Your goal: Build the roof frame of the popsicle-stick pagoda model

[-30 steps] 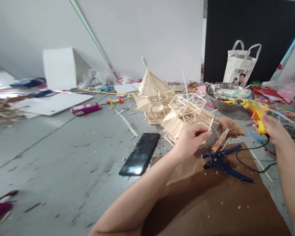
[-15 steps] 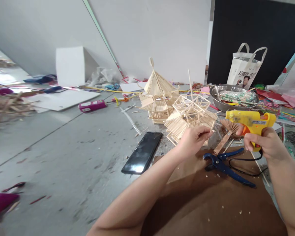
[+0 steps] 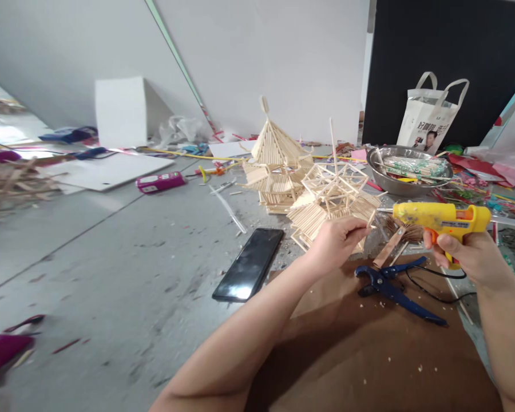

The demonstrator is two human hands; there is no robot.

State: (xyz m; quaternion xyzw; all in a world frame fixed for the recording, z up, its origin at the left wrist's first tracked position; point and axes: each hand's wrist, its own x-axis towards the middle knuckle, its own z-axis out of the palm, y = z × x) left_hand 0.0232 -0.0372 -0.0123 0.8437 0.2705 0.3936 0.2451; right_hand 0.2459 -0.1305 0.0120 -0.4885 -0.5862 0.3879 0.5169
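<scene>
We have swung our right hand (image 3: 467, 254) and its yellow glue gun (image 3: 438, 216) in from beside the steel bowl (image 3: 384, 180). The gun is now level, its nozzle just beside the small stick (image 3: 371, 219) pinched in our left hand (image 3: 339, 237).

It was a craft workshop: stick models (image 3: 332, 197) stood on the littered grey surface (image 3: 111, 252), a glue gun (image 3: 438, 216) and cutters (image 3: 395, 289) were out at the right, and a bowl (image 3: 380, 174) held more sticks.

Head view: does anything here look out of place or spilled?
Yes: a phone lies among scattered wood crumbs, near the glue gun in the right hand; the left hand pinches a stick.
</scene>
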